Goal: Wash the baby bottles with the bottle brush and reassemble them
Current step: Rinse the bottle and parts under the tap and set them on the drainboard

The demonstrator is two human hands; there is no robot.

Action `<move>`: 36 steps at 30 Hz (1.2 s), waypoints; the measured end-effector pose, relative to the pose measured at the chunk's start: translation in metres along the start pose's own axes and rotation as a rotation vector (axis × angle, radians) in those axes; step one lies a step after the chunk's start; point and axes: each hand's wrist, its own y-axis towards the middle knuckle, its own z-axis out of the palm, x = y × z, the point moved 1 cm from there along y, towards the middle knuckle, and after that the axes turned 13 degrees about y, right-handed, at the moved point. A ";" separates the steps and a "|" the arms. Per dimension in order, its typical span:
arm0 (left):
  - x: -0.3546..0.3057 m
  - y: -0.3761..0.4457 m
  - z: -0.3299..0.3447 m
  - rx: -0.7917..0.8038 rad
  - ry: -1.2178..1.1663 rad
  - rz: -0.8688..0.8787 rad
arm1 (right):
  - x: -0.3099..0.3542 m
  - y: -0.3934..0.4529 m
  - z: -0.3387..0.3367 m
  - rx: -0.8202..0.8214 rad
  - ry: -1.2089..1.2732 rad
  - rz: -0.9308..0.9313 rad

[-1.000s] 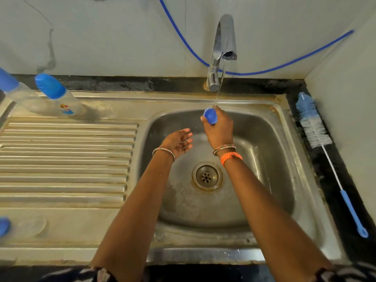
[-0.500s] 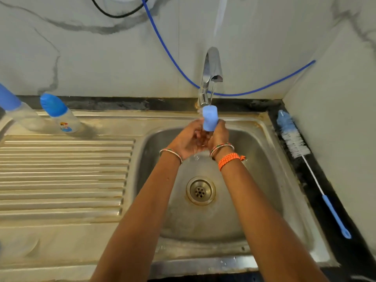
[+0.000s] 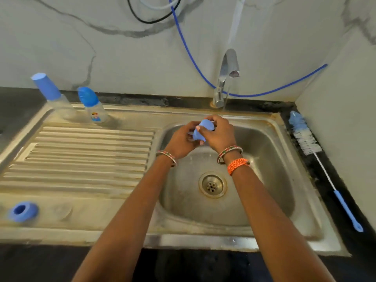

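Observation:
Over the back left of the sink basin (image 3: 270,159), both hands hold a blue bottle cap (image 3: 203,130). My left hand (image 3: 182,142) grips it from the left and my right hand (image 3: 218,135) grips it from the right, fingers curled over its top. Two capped baby bottles stand at the back of the drainboard: a larger one (image 3: 54,98) and a smaller one (image 3: 92,105) with a printed picture. A blue screw ring (image 3: 23,211) lies on the drainboard's front left. The bottle brush (image 3: 317,157) lies on the dark counter right of the sink.
The tap (image 3: 225,78) runs a thin stream just behind my hands. A blue hose (image 3: 193,58) and a black cable hang on the marble wall. The ribbed drainboard (image 3: 85,155) fills the left side. A side wall stands close on the right.
The cap has come down from under the spout and tilted over, with both hands now wrapped round it. The view has tipped up and back, showing the screw ring.

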 end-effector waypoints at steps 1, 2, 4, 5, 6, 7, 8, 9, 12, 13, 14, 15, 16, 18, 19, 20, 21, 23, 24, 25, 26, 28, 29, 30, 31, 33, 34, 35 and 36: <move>0.006 -0.018 -0.012 -0.002 -0.038 -0.015 | 0.004 -0.011 0.009 0.024 0.010 -0.018; 0.012 -0.037 -0.026 -0.037 -0.118 -0.051 | 0.008 -0.023 0.019 0.063 0.028 -0.026; 0.027 -0.086 -0.059 -0.205 -0.233 -0.162 | 0.014 -0.048 0.048 0.188 0.069 -0.032; 0.030 -0.110 -0.074 -0.290 -0.243 -0.211 | 0.016 -0.061 0.062 0.258 0.087 -0.061; 0.035 -0.135 -0.088 -0.367 -0.239 -0.257 | 0.019 -0.074 0.080 0.337 0.097 -0.104; 0.038 -0.157 -0.101 -0.426 -0.237 -0.304 | 0.021 -0.087 0.097 0.401 0.102 -0.156; 0.042 -0.178 -0.112 -0.476 -0.245 -0.346 | 0.022 -0.100 0.113 0.459 0.097 -0.203; 0.044 -0.195 -0.121 -0.516 -0.252 -0.382 | 0.021 -0.111 0.127 0.507 0.085 -0.236; 0.050 -0.232 -0.138 -0.627 -0.239 -0.458 | 0.014 -0.139 0.159 0.635 0.042 -0.300; 0.051 -0.241 -0.142 -0.659 -0.234 -0.482 | 0.012 -0.146 0.165 0.673 0.001 -0.319; 0.051 -0.249 -0.145 -0.684 -0.239 -0.498 | 0.010 -0.153 0.170 0.702 -0.059 -0.346; 0.051 -0.253 -0.146 -0.699 -0.241 -0.512 | 0.009 -0.157 0.173 0.715 -0.123 -0.372; 0.052 -0.257 -0.146 -0.710 -0.239 -0.526 | 0.008 -0.161 0.175 0.729 -0.176 -0.397; 0.052 -0.259 -0.145 -0.707 -0.217 -0.546 | 0.009 -0.165 0.179 0.750 -0.214 -0.417; 0.052 -0.258 -0.144 -0.706 -0.210 -0.554 | 0.008 -0.165 0.180 0.755 -0.209 -0.410; 0.051 -0.255 -0.142 -0.706 -0.210 -0.557 | 0.007 -0.165 0.180 0.768 -0.201 -0.391; 0.049 -0.250 -0.140 -0.708 -0.212 -0.552 | 0.006 -0.164 0.178 0.789 -0.199 -0.367; 0.042 -0.235 -0.136 -0.717 -0.218 -0.525 | 0.006 -0.159 0.172 0.847 -0.229 -0.301; 0.039 -0.224 -0.134 -0.725 -0.217 -0.506 | 0.008 -0.154 0.165 0.859 -0.246 -0.250; 0.035 -0.213 -0.131 -0.736 -0.214 -0.480 | 0.012 -0.147 0.158 0.836 -0.232 -0.199; 0.028 -0.196 -0.126 -0.736 -0.215 -0.438 | 0.014 -0.135 0.148 0.773 -0.191 -0.154; 0.013 -0.159 -0.108 -0.695 -0.224 -0.339 | 0.010 -0.104 0.122 0.604 -0.144 -0.112; 0.005 -0.139 -0.094 -0.644 -0.250 -0.309 | 0.004 -0.086 0.106 0.516 -0.157 -0.097; -0.001 -0.121 -0.080 -0.580 -0.295 -0.293 | -0.004 -0.068 0.089 0.434 -0.164 -0.068; -0.007 -0.099 -0.063 -0.499 -0.346 -0.280 | -0.014 -0.048 0.069 0.341 -0.160 -0.024; -0.017 -0.060 -0.031 -0.338 -0.404 -0.270 | -0.035 -0.013 0.027 0.167 -0.161 0.068; -0.019 -0.042 -0.016 -0.260 -0.407 -0.284 | -0.046 0.002 0.008 0.095 -0.179 0.098; -0.021 -0.026 -0.004 -0.191 -0.402 -0.304 | -0.056 0.014 -0.007 0.044 -0.198 0.125; -0.023 -0.009 0.009 -0.128 -0.399 -0.318 | -0.065 0.027 -0.022 0.000 -0.209 0.155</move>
